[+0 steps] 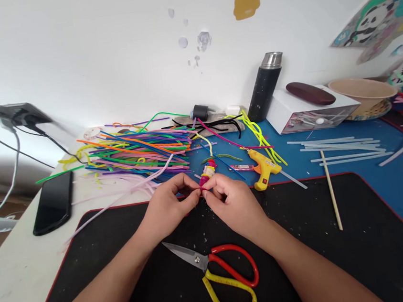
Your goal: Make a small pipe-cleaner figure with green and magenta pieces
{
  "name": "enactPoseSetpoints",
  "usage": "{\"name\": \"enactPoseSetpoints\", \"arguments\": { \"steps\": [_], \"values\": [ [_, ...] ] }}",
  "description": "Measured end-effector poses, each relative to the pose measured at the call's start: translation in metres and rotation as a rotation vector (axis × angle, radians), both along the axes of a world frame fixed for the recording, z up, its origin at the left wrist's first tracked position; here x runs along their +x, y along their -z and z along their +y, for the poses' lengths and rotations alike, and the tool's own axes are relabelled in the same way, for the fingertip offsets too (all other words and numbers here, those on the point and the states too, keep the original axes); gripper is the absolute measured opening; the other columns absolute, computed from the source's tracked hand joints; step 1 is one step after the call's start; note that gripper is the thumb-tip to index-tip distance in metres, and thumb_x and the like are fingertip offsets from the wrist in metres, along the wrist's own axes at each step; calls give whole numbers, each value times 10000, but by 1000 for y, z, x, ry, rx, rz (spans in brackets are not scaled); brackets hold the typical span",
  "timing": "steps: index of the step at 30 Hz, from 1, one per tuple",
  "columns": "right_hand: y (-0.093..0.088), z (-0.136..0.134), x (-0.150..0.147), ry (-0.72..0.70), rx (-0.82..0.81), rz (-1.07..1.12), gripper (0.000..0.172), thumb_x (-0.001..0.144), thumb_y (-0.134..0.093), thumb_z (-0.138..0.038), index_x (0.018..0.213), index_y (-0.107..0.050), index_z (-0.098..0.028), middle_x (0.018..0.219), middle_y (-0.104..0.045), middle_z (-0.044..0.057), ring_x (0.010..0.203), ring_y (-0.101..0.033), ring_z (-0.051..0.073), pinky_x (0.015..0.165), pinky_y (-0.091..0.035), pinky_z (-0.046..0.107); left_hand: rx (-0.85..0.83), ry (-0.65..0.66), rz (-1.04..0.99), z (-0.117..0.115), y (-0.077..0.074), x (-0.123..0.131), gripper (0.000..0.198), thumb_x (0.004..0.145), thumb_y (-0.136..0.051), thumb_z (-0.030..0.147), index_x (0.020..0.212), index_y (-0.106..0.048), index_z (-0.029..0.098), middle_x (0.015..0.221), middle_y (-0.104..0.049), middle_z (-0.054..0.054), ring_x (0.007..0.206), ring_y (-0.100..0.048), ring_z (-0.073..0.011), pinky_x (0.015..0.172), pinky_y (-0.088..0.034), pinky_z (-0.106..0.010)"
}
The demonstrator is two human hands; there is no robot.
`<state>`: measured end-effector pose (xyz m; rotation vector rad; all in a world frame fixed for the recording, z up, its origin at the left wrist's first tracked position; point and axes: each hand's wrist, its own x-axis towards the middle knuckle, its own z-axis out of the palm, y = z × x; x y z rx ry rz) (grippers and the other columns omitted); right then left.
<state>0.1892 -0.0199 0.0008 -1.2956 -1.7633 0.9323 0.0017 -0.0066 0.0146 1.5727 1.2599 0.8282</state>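
Evidently, red, yellow, white and magenta bands have been formed on the pipe-cleaner piece, held at the far edge of the black desk mat. Its magenta end is pinched by the fingertips of the left hand and right hand. What is left there cannot be told; the scissors and hot-glue gun are left unheld.

Scissors lie on the black mat, a phone on the table.
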Motion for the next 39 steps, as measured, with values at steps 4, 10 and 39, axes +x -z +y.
{"name": "enactPoseSetpoints", "arguments": {
  "steps": [4,10,39],
  "values": [
    [-1,0,0,-15,-5,8,76,937,-590,-195,874,-610,-232,547,-421,-91,507,-399,126,558,-299,273,-21,7,-31,0,2,0,142,878,-718,327,820,-657,212,791,-714,-1,679,-625,-154,627,-480,-269],
    [-1,1,0,9,-34,36,61,923,-598,-193,876,-620,-223,560,-434,-89,520,-424,124,561,-314,268,-59,19,-93,1,0,2,177,891,-732,359,842,-664,203,764,-695,8,651,-605,-142,593,-462,-254],
    [-8,1,2,-9,-211,229,152,963,-628,-359,914,-640,-215,574,-494,-75,470,-481,116,477,-349,251,-96,109,-328,3,-2,-9,207,917,-810,368,1001,-723,200,918,-688,-18,673,-596,-116,577,-534,-234]
  ]
}}
